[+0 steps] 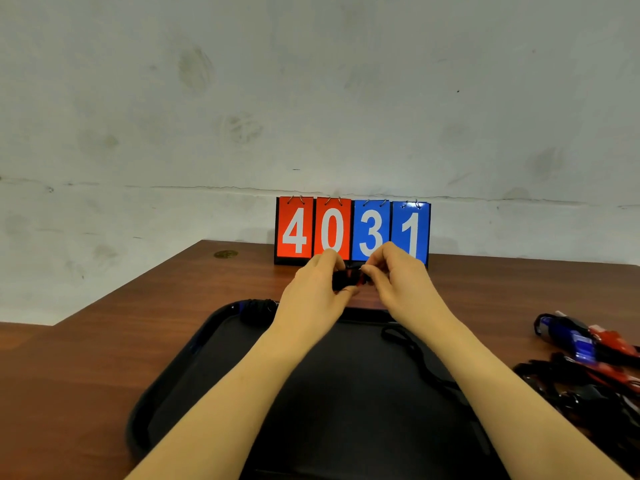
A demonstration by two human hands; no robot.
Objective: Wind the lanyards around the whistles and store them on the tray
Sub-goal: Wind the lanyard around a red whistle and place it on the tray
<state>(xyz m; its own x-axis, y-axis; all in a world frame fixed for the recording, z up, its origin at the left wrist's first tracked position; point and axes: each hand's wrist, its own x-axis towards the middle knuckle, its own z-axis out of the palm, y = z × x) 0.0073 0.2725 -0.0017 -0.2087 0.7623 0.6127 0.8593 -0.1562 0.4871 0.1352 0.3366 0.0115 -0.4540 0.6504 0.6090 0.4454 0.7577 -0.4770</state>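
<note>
left hand (313, 289): raised above the far edge of the tray, fingers curled round a whistle (348, 280)
right hand (398, 275): just beside the left, fingertips pinching the same whistle from the other side
whistle: dark with a bit of red showing, mostly hidden between the two hands; how much cord is wound on it, cannot tell
lanyard (415, 358): black cord trailing over the right part of the tray, under the right forearm; its upper end is hidden behind the right hand
tray (166, 386): black, rimmed, on the surface close to the person
tray contents: one wound bundle (258, 308) at the far left corner, dark cord with blue showing, plus the trailing lanyard
loose pile (588, 362): blue and red whistles with tangled black cords, on the surface right of the tray, off it
scoreboard (351, 230): upright at the back of the surface, reads 4 0 red, 3 1 blue
surface (104, 323): brown wood
</note>
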